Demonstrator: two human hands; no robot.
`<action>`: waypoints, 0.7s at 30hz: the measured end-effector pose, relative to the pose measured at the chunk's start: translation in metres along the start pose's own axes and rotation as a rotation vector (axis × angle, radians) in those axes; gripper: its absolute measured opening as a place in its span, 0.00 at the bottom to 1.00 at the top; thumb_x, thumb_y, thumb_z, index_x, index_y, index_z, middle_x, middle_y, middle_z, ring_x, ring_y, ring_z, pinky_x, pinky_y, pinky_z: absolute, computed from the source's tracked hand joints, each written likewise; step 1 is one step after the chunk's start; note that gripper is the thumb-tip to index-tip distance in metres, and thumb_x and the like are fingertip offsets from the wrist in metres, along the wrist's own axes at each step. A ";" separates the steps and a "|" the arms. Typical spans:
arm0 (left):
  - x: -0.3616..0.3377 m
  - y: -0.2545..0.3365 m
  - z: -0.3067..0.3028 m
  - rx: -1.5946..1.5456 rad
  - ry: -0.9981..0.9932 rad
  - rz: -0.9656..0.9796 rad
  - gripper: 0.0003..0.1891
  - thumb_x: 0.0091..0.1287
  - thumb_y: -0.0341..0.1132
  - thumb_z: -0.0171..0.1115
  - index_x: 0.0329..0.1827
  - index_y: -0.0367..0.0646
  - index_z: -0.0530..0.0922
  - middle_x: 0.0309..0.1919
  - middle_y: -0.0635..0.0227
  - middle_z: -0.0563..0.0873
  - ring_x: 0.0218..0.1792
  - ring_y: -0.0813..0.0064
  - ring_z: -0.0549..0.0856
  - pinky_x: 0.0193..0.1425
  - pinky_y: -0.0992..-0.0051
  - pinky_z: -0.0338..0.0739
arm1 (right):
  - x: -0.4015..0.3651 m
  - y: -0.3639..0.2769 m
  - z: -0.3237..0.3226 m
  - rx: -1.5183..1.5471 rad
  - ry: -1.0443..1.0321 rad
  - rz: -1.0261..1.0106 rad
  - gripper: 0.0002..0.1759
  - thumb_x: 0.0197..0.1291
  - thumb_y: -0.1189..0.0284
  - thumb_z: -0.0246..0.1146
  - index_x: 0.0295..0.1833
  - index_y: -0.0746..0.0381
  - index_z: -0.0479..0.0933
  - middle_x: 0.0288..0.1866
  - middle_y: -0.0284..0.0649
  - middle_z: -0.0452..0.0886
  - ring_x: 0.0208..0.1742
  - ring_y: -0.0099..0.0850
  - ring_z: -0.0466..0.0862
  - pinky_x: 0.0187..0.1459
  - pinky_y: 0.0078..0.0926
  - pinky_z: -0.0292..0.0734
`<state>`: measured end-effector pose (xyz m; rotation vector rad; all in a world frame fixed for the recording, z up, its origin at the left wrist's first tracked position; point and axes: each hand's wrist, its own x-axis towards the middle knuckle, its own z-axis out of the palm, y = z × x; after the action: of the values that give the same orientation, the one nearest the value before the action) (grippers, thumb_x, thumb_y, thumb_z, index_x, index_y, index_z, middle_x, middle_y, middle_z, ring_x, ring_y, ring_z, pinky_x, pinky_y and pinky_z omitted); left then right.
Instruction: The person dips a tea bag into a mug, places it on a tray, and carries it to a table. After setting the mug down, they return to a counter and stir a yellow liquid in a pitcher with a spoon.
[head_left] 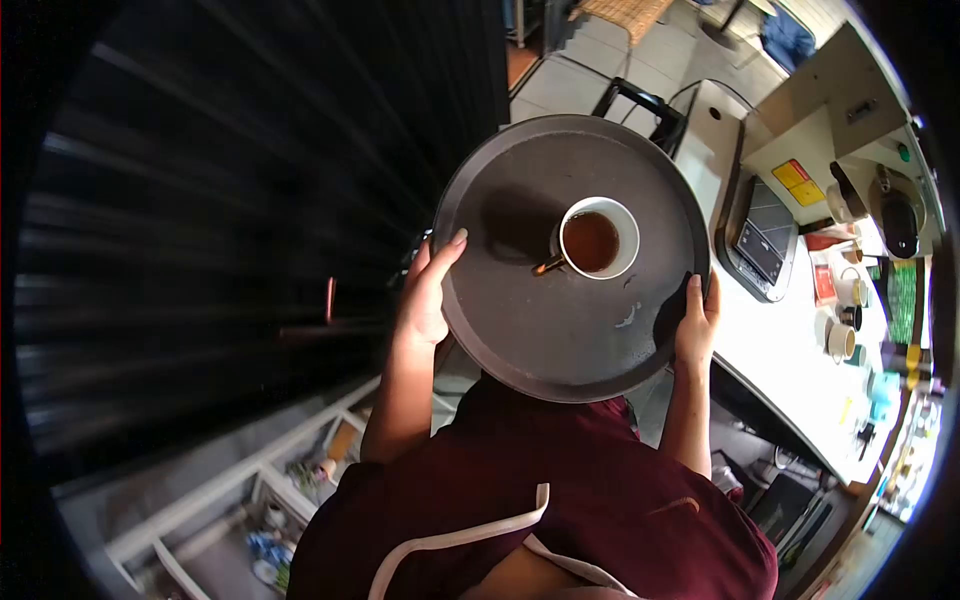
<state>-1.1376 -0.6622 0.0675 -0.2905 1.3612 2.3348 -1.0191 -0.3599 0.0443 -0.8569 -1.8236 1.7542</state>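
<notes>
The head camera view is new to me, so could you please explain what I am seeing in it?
There is no robot here: one camera worn on a person's head looks forward and down, so their own maroon clothing shows at the bottom. The left hand and right hand are bare and hold a round dark tray by opposite sides. On the tray stands a cup of brown liquid, with a small wet patch nearby. Off to the right, a white counter carries several more cups.

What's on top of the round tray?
On the tray: one cup of reddish-brown liquid, plus a few pale marks. The tray surface directly under the cup is covered; the liquid hides the cup's bottom.
</notes>
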 end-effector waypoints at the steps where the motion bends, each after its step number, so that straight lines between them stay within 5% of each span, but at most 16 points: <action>1: 0.015 0.004 0.002 -0.030 -0.035 -0.023 0.23 0.63 0.41 0.67 0.60 0.43 0.74 0.52 0.69 0.80 0.55 0.75 0.77 0.60 0.70 0.69 | 0.005 0.002 0.003 0.000 0.033 -0.001 0.22 0.72 0.68 0.54 0.67 0.65 0.67 0.54 0.38 0.78 0.53 0.25 0.76 0.56 0.23 0.70; 12: 0.153 0.035 0.056 0.293 -0.034 0.036 0.21 0.67 0.44 0.63 0.58 0.40 0.77 0.54 0.70 0.81 0.58 0.78 0.75 0.66 0.73 0.62 | 0.074 -0.014 0.042 0.066 0.245 0.037 0.25 0.71 0.66 0.55 0.69 0.63 0.64 0.53 0.37 0.77 0.51 0.24 0.75 0.55 0.22 0.69; 18: 0.221 0.061 0.086 0.337 -0.221 -0.051 0.20 0.68 0.43 0.63 0.58 0.40 0.77 0.53 0.68 0.81 0.57 0.78 0.75 0.63 0.75 0.65 | 0.093 -0.018 0.066 -0.023 0.339 0.046 0.29 0.73 0.61 0.53 0.72 0.65 0.58 0.61 0.49 0.73 0.60 0.34 0.74 0.62 0.29 0.66; 21: 0.265 0.075 0.105 0.387 -0.281 -0.105 0.20 0.67 0.42 0.63 0.57 0.39 0.77 0.53 0.68 0.82 0.56 0.77 0.76 0.62 0.76 0.66 | 0.099 -0.024 0.085 -0.005 0.449 0.070 0.27 0.72 0.64 0.54 0.71 0.64 0.60 0.58 0.43 0.75 0.57 0.29 0.74 0.60 0.24 0.66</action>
<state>-1.4048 -0.5373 0.0771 0.0795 1.5683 1.8895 -1.1505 -0.3488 0.0525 -1.2157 -1.5156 1.4474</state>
